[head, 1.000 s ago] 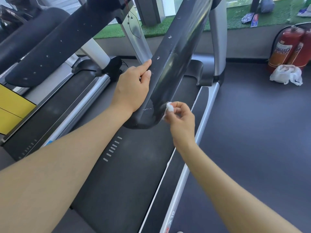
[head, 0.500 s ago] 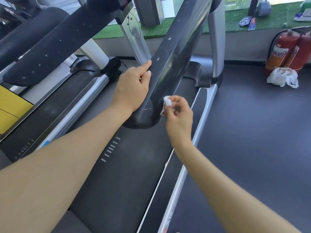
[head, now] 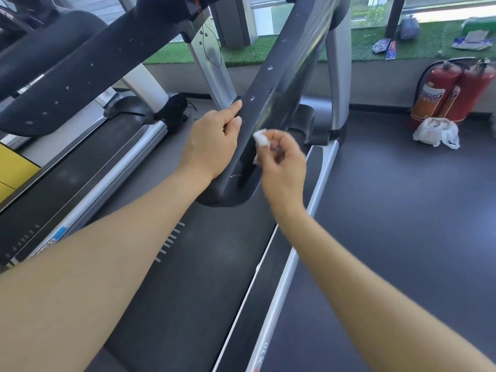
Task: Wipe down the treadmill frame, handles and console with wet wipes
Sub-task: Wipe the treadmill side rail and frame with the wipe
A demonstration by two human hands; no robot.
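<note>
Right fingers (head: 276,142) are curled and pinch a small crumpled white wipe (head: 261,140) between thumb and fingertips, pressing it against the right face of the black handle (head: 284,84). The right hand (head: 284,167) sits just off that face, its knuckles turned outward over the silver side rail (head: 316,194). Left fingers (head: 233,110) lie nearly straight along the handle's upper left edge, the thumb tucked just under them on the same edge; the left hand (head: 209,140) rests against the handle and closes round nothing.

Between the two sets of fingers runs only the width of the handle, which slopes from its rounded lower end, just below both wrists, up and away past the fingertips to the console area at the top of the view. White flecks and scuffs dot its surface above the left fingertips. Beneath the hands the dark belt (head: 188,277) stretches open toward the viewer. Beyond the right fingers stands the silver upright (head: 339,76), with its black base cover close behind the wipe.

To the right of the right hand, past the rail, the dark floor (head: 402,224) lies open. Well off that way a white plastic bag (head: 436,132) slumps on the floor with white crumpled material inside, touching or just in front of two red extinguishers (head: 453,89) by the wall. To the left of the left fingers a second black handle (head: 80,76) slopes across a neighbouring treadmill (head: 88,167).
</note>
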